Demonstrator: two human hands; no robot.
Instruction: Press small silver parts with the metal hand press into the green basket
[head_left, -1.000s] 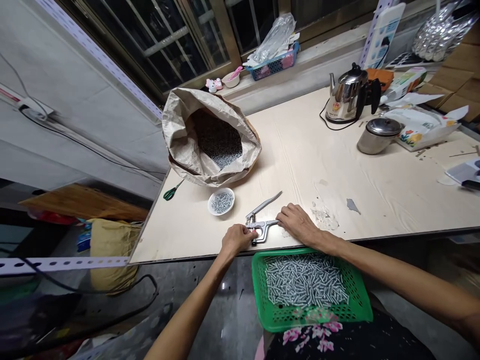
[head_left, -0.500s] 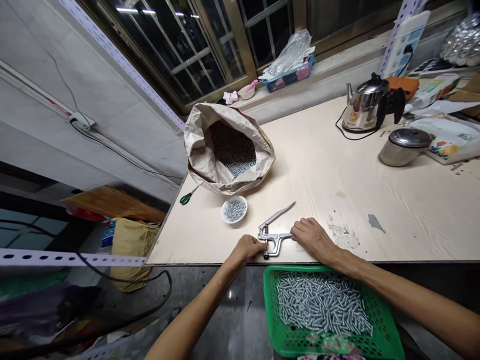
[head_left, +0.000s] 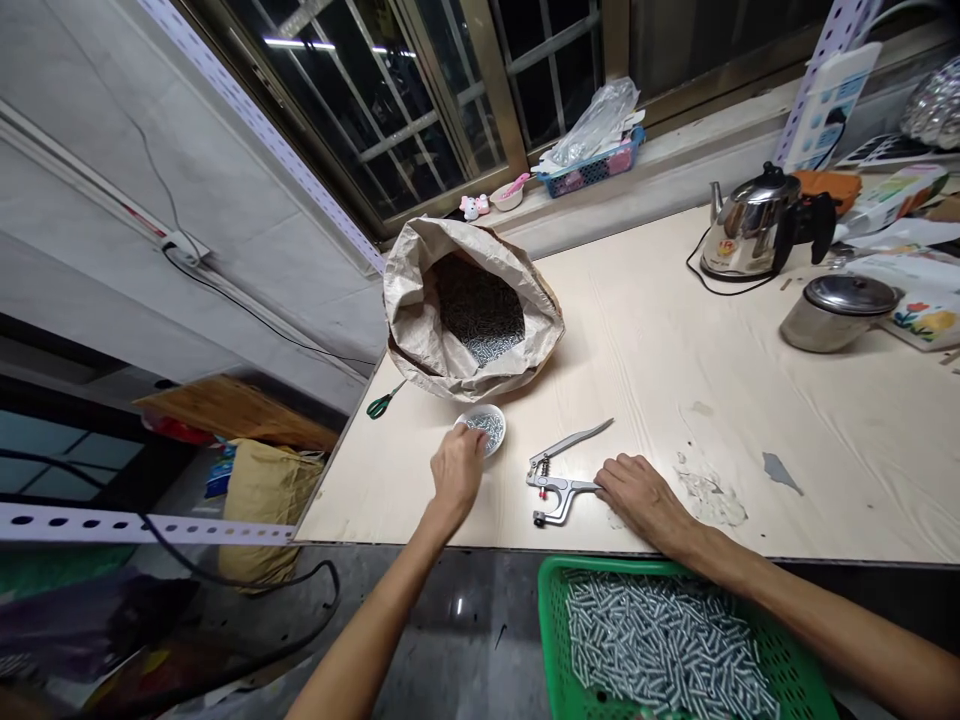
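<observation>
My left hand (head_left: pixel 457 466) reaches over the near left rim of a small white bowl (head_left: pixel 501 447), its fingers bent and drawn together at the small metal pieces (head_left: pixel 486 424) inside. Whatever is between those fingertips is hidden. My right hand (head_left: pixel 643 500) is closed round the lower handle end of silver snap-fastener pliers (head_left: pixel 568 487), which lie on the table. Their upper handle (head_left: pixel 577 437) is raised and the jaws, with a small red part, point left. Below the table edge stands a green plastic basket (head_left: pixel 553 640) full of short metal pins (head_left: pixel 667 640).
An open paper-lined sack (head_left: pixel 412 270) of metal pins stands behind the bowl, with green-handled scissors (head_left: pixel 381 404) at its left. Toward the back right are a steel kettle (head_left: pixel 750 225) and a lidded metal pot (head_left: pixel 832 315). Peeled patches (head_left: pixel 709 490) mark the table (head_left: pixel 645 360).
My left hand has left the pliers' jaws and moved up and left to the bowl. My right hand keeps hold of the handle. The view has shifted slightly.
</observation>
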